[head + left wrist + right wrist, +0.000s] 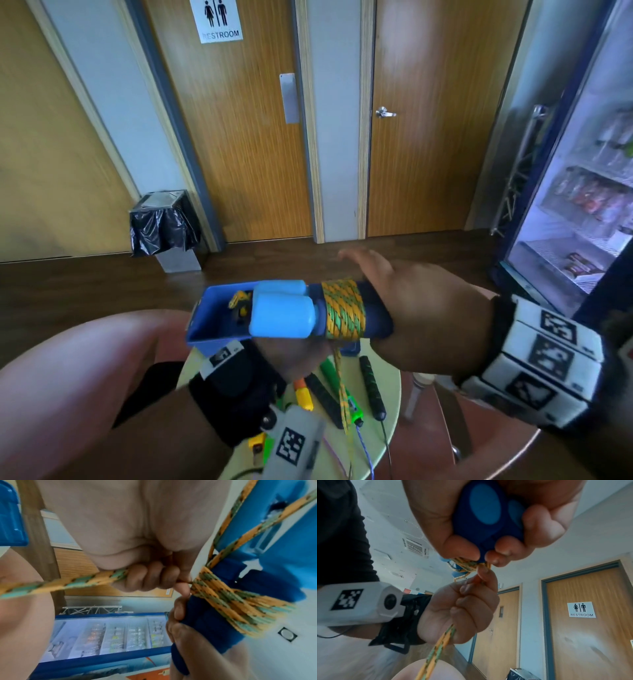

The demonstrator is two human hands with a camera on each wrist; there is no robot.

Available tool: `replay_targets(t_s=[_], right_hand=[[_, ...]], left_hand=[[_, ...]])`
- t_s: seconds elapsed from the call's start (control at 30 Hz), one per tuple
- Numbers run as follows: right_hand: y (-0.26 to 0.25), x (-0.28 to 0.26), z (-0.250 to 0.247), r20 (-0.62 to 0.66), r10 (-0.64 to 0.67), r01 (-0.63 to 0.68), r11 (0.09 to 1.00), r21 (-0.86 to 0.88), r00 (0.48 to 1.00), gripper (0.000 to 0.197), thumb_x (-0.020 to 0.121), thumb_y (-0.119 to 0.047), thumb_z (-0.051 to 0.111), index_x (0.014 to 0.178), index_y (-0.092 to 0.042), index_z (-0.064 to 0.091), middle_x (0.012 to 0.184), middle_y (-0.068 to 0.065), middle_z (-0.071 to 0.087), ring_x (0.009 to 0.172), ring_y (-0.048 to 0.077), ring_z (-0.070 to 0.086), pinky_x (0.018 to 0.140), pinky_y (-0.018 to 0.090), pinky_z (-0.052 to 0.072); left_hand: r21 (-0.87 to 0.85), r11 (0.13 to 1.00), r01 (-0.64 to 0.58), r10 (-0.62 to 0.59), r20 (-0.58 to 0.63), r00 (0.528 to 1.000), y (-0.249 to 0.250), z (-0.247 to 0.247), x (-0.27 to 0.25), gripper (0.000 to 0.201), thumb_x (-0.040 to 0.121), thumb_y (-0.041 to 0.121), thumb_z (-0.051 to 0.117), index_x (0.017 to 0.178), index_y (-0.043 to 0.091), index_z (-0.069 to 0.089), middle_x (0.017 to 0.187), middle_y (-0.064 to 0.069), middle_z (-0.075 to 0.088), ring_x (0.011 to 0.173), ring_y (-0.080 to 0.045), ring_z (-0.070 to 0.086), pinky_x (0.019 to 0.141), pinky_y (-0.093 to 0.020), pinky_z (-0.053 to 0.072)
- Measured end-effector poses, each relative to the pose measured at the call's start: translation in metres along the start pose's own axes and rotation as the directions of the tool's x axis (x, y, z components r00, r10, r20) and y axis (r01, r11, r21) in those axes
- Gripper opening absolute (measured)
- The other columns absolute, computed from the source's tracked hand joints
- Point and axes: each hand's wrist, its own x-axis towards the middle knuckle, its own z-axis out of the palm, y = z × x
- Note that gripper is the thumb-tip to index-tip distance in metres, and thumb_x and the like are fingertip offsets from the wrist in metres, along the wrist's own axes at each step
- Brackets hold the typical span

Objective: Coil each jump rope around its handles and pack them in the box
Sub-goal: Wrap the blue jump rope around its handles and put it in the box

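Note:
Two blue jump-rope handles (284,315) lie side by side, held level above the table. An orange-and-green rope (344,308) is coiled several turns round their dark grips. My right hand (421,308) grips the dark ends (484,513) of both handles. Beneath them my left hand (291,356) is fisted round the loose rope (68,584), pinching it close to the coil (231,601). The free length hangs down over the table. Behind the handles stands the blue box (209,308) with a coiled yellow rope (239,298) inside.
The round yellow-green table (387,383) holds other ropes: black handles (371,387), a green handle (330,368) and an orange-yellow one (303,394). My knee (85,359) is at the left. A bin (164,226) and a drinks fridge (582,171) stand farther off.

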Motion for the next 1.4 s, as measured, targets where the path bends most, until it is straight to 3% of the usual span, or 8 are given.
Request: replay_targets(t_s=[0.23,0.37,0.6,0.97,1.1,1.17,1.3,1.4], right_hand=[[-0.008,0.005,0.002,-0.011,0.101,-0.099,0.988,0.121,0.995,0.088,0.075,-0.03,0.066,0.145,-0.034,0.015,0.084,-0.011,0.059,0.073,0.01,0.059,0.066,0.029,0.051],[-0.012,0.009,0.009,-0.015,0.082,-0.079,0.988,0.134,0.997,0.082,0.075,-0.032,0.066,0.141,-0.036,0.018,0.088,-0.01,0.063,0.077,0.011,0.063,0.069,0.034,0.055],[-0.001,0.024,0.011,-0.002,0.111,-0.108,0.971,0.215,0.994,0.081,0.073,-0.029,0.07,0.14,-0.034,0.025,0.092,-0.007,0.065,0.081,0.013,0.065,0.072,0.035,0.057],[-0.008,0.037,0.024,-0.166,0.164,-0.183,0.977,-0.112,0.972,0.059,0.08,-0.031,0.065,0.128,-0.019,0.033,0.104,-0.004,0.059,0.088,0.021,0.06,0.064,0.035,0.054],[-0.013,0.034,0.033,-0.13,0.169,-0.174,0.984,-0.025,0.977,0.051,0.082,-0.034,0.064,0.12,-0.022,0.033,0.105,-0.005,0.053,0.091,0.019,0.056,0.068,0.035,0.05],[-0.014,0.032,0.039,-0.074,0.176,-0.158,0.967,0.201,0.982,0.059,0.077,-0.042,0.067,0.123,-0.024,0.036,0.108,-0.007,0.053,0.096,0.016,0.057,0.076,0.034,0.049],[-0.011,0.028,0.051,-0.038,0.315,-0.211,0.717,0.665,0.948,0.033,0.087,-0.043,0.064,0.115,-0.03,0.052,0.096,-0.012,0.064,0.084,0.002,0.063,0.071,0.02,0.048],[-0.009,0.027,0.06,0.181,0.424,-0.299,0.229,0.927,0.887,0.029,0.098,-0.035,0.055,0.111,-0.009,0.059,0.072,0.003,0.072,0.065,0.015,0.071,0.062,0.027,0.057]], left_hand=[[0.182,0.98,-0.086,0.124,-0.211,0.969,0.004,0.04,0.0,0.07,0.031,0.049,0.1,0.084,0.009,0.078,0.083,-0.012,0.074,0.073,-0.024,0.073,0.056,-0.033,0.06],[0.465,0.882,0.081,0.151,-0.441,0.885,0.011,0.028,-0.01,0.013,0.079,0.012,0.081,0.082,0.017,0.069,0.08,-0.002,0.071,0.071,-0.013,0.068,0.054,-0.017,0.054],[0.733,0.658,0.171,0.257,-0.432,0.864,0.012,0.05,-0.009,0.052,0.09,-0.014,0.052,0.061,0.029,0.058,0.051,0.012,0.056,0.05,0.001,0.05,0.053,-0.016,0.041],[0.81,0.587,-0.016,0.387,-0.263,0.883,0.006,0.068,-0.007,0.048,0.079,0.048,0.054,0.055,0.013,0.031,0.057,-0.004,0.026,0.056,-0.018,0.029,0.058,-0.034,0.027],[0.679,0.728,-0.091,0.404,-0.318,0.857,0.009,0.068,-0.005,0.038,0.087,0.059,0.054,0.074,0.027,0.069,0.076,0.015,0.068,0.076,-0.003,0.064,0.076,-0.024,0.054],[0.512,0.854,-0.095,0.337,-0.404,0.851,0.011,0.066,-0.003,0.033,0.079,0.047,0.054,0.091,0.021,0.072,0.076,0.007,0.074,0.067,-0.004,0.068,0.06,-0.019,0.052],[0.404,0.907,-0.119,0.327,-0.497,0.804,0.013,0.057,0.0,0.04,0.074,0.048,0.059,0.088,0.014,0.074,0.084,-0.008,0.073,0.072,-0.016,0.071,0.059,-0.025,0.053],[0.437,0.892,-0.118,0.362,-0.531,0.766,0.019,0.059,0.0,0.035,0.08,0.047,0.055,0.082,0.014,0.064,0.06,-0.002,0.058,0.046,-0.009,0.054,0.042,-0.018,0.04]])
